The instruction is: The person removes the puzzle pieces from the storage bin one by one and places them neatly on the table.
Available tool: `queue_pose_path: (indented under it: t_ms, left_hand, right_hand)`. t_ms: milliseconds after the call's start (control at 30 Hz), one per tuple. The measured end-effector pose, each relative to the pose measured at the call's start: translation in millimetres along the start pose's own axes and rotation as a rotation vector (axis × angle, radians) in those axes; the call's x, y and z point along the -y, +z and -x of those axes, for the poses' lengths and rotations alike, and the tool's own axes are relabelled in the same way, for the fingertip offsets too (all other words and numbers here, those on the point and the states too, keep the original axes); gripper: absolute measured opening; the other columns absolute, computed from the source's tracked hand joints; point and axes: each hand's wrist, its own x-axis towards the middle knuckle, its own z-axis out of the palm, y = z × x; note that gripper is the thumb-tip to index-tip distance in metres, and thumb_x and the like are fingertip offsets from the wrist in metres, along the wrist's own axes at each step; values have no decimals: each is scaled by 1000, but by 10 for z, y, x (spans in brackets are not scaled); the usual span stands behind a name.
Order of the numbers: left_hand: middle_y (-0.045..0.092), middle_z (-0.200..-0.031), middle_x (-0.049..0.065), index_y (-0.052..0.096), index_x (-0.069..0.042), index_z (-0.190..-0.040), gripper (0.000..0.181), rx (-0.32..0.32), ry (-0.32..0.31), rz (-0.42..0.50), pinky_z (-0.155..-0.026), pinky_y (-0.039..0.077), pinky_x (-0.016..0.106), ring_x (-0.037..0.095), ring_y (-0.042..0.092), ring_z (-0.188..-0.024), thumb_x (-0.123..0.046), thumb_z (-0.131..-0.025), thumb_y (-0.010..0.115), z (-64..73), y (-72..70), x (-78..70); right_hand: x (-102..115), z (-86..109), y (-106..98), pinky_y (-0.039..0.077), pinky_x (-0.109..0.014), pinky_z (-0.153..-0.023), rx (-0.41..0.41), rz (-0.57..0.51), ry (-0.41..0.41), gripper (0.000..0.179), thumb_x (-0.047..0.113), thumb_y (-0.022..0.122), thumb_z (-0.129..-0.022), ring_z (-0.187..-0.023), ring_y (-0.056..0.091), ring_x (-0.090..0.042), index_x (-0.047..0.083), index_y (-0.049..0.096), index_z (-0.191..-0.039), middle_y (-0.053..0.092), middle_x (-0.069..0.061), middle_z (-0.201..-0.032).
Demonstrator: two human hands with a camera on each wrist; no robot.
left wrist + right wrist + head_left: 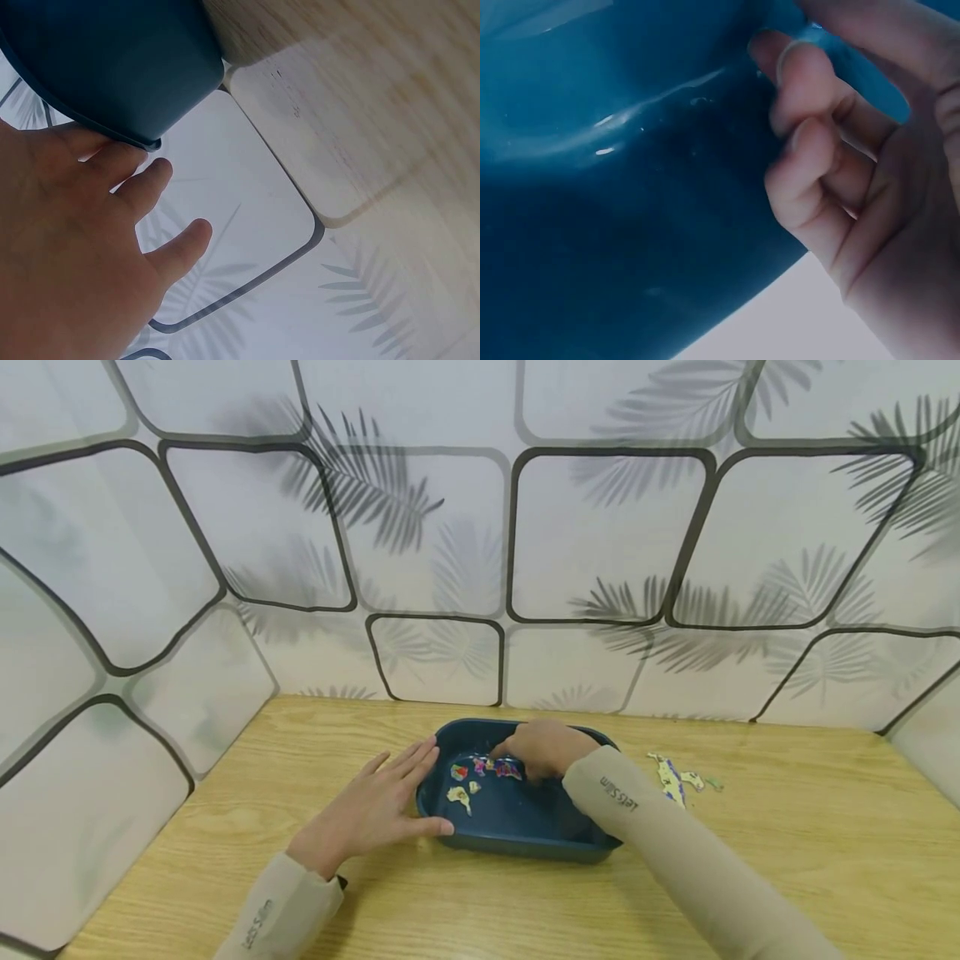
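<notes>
beige sleeves (697, 860) with dark lettering (619, 794)

Right grip (551, 748) and right sleeve (675, 852) block part of the tray (517, 817); can't see what lies under them. Scraps (459, 795) left of right grip: pictures on them too small to read, fingertip contact unclear. Loose bits (670, 778) right of right grip, past the sleeve: markings also too small. Right sleeve and left sleeve (281, 914) cut at bottom. Left wrist view: left grip (82, 232) and tray both cropped. Right wrist view: right grip cropped at right, tray blurred.
</notes>
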Motion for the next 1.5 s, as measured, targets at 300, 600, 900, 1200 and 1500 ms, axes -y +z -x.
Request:
queue_pose_path:
  t_ms: [300, 600, 900, 1200, 1500]
  left_hand:
    - [22, -166, 16, 31, 5, -156, 100, 0, 0, 10, -116, 20, 65, 33, 24, -151, -68, -93, 57, 1, -17, -9]
    - [22, -166, 16, 32, 5, -156, 101, 8, -7, 8, -116, 20, 65, 33, 23, -151, -71, -92, 55, 6, -7, -10]
    - [22, -166, 15, 32, 4, -156, 101, 4, -5, -4, -116, 21, 64, 32, 23, -151, -71, -92, 55, 4, -1, -4]
    - [22, -165, 16, 33, 5, -156, 101, 2, -1, -2, -116, 21, 65, 33, 24, -151, -71, -93, 54, -6, -2, -7]
    - [24, -165, 17, 34, 6, -155, 100, -13, 11, -17, -115, 23, 65, 34, 26, -150, -69, -93, 56, -2, -10, -16]
  right_hand:
    - [-65, -10, 50, 48, -30, -65, -90, 55, -86, 52, -6, 71, -91, -70, 54, -14, 21, 66, -136, 70, -2, -90]
    - [-85, -37, 108, 58, -33, -77, -201, 153, -163, 25, 16, 79, -91, -85, 70, -17, 15, 74, -116, 73, 0, -93]
    - [-96, -29, 92, 54, -43, -93, -151, 48, -128, 52, 28, 82, -89, -105, 66, -24, 18, 65, -137, 70, -8, -114]
    - [-91, -43, 84, 56, -32, -71, -69, -111, -56, 62, 27, 82, -89, -64, 65, -13, 22, 58, -146, 68, -3, -98]
    - [-92, -50, 73, 51, -25, -51, -27, -198, -48, 62, 22, 80, -91, -46, 57, -11, 23, 56, -148, 63, 2, -74]
